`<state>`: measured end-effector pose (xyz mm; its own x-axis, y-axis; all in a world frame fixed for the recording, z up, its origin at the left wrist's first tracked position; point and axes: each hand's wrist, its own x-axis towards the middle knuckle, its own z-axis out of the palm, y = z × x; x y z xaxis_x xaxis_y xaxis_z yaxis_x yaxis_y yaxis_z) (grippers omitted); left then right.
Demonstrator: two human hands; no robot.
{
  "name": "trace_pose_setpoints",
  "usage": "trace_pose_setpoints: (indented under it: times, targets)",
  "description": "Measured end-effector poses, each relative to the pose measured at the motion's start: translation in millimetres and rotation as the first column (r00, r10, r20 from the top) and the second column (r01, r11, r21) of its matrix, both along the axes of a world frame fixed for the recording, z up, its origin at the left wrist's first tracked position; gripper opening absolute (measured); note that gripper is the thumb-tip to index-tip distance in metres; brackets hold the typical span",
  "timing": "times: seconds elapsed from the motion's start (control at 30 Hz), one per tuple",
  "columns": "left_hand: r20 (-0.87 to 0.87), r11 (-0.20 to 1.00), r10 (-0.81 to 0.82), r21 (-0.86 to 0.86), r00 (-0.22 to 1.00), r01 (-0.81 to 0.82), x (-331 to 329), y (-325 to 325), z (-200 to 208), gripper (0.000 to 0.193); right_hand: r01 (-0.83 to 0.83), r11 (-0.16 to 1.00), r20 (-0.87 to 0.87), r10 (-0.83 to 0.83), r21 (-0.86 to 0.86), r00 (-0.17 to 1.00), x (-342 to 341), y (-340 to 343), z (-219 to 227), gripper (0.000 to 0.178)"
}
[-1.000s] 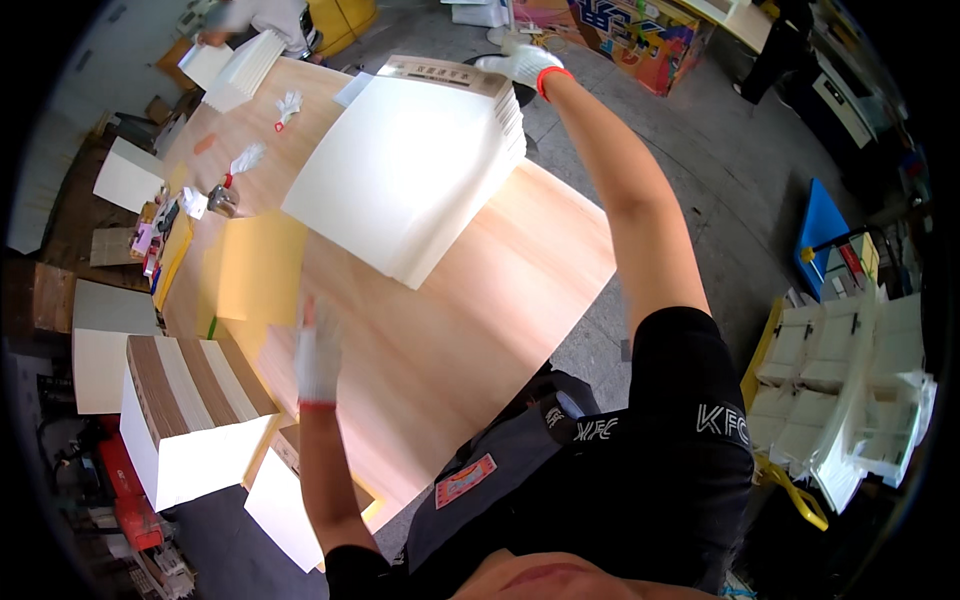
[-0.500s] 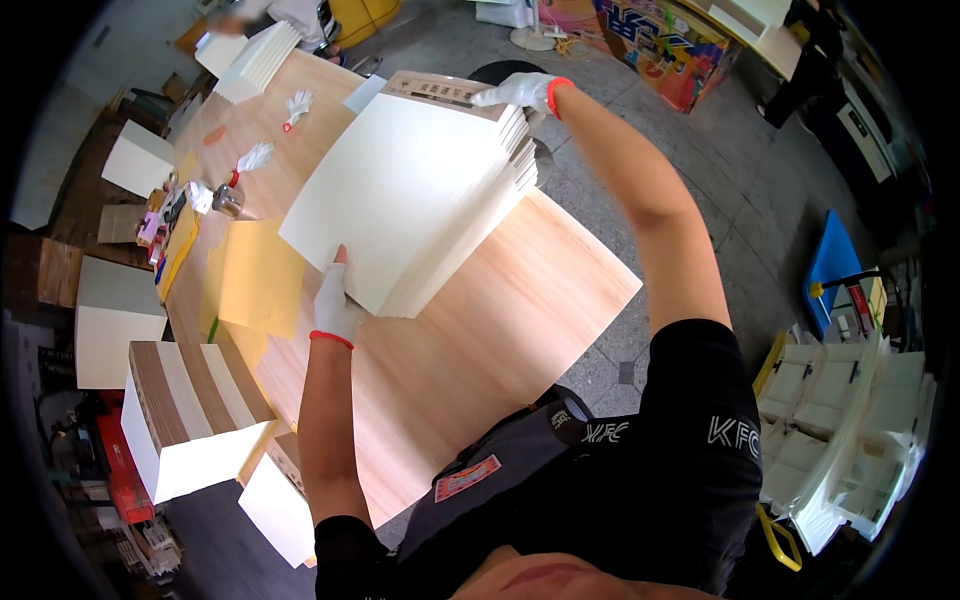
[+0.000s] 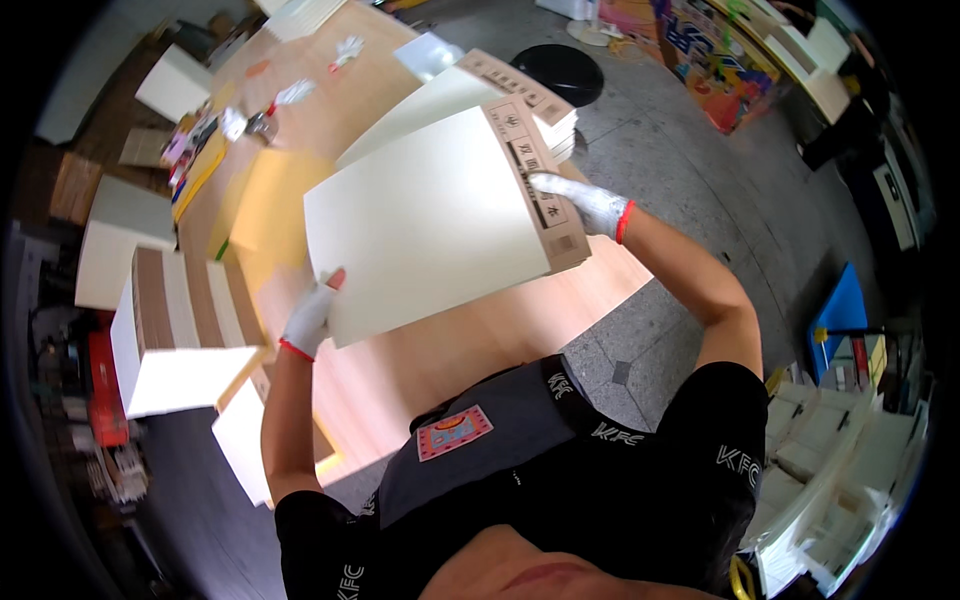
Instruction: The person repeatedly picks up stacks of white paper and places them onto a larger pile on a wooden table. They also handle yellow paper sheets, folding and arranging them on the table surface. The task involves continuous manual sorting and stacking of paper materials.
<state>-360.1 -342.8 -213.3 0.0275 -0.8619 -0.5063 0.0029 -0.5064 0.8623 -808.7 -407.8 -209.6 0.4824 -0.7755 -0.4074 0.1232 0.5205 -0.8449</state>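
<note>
Between my hands is a stack of large white paper pads with a brown printed binding strip along its right side. It is tilted above the table. My left hand, in a white glove with a red cuff, grips the near left corner, its bare thumb tip on top. At the brown strip my right hand, gloved alike, has its thumb over the top and its other fingers hidden beneath. Just behind, a second stack of the same pads lies on the wooden tabletop, partly covered by the held one.
Yellow sheets lie to the left on the table. Beyond them are a metal cup and loose white gloves. A tall pile with brown and white bands stands at left. A black round stool is behind the table.
Part of the stack has come off the pile and toward me, leaving the rest behind. My right hand has come nearer and turned, bringing the brown strip round to the right.
</note>
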Motion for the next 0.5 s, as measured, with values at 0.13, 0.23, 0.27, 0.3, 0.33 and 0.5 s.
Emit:
trace_pose_setpoints:
  times: [0.13,0.23,0.27,0.3,0.33,0.5]
  targets:
    - [-0.101,0.998,0.054,0.029,0.993,-0.051,16,73,-13,0.046,-0.054,0.998,-0.026,0.055,0.030,0.998,22,46,0,0.079]
    - [-0.036,0.990,-0.043,-0.138,0.998,0.038,31,112,-10,0.052,-0.080,0.997,0.007,0.080,0.010,0.997,43,111,12,0.070]
    - [-0.009,0.984,-0.064,-0.169,0.998,0.061,39,122,-8,0.055,-0.035,0.998,-0.025,0.036,0.057,0.999,54,137,24,0.064]
    - [0.086,0.975,-0.116,-0.179,0.990,0.130,47,124,-2,0.056,0.028,0.995,0.039,-0.032,0.093,0.999,63,157,15,0.061]
    - [0.171,0.963,-0.175,-0.175,0.970,0.205,54,123,0,0.057,0.066,0.994,0.046,-0.070,0.091,0.996,71,176,4,0.060]
    - [0.197,0.940,0.142,-0.333,0.970,-0.070,99,187,-30,0.064,0.198,0.939,0.096,-0.233,0.281,0.968,119,268,-58,0.062]
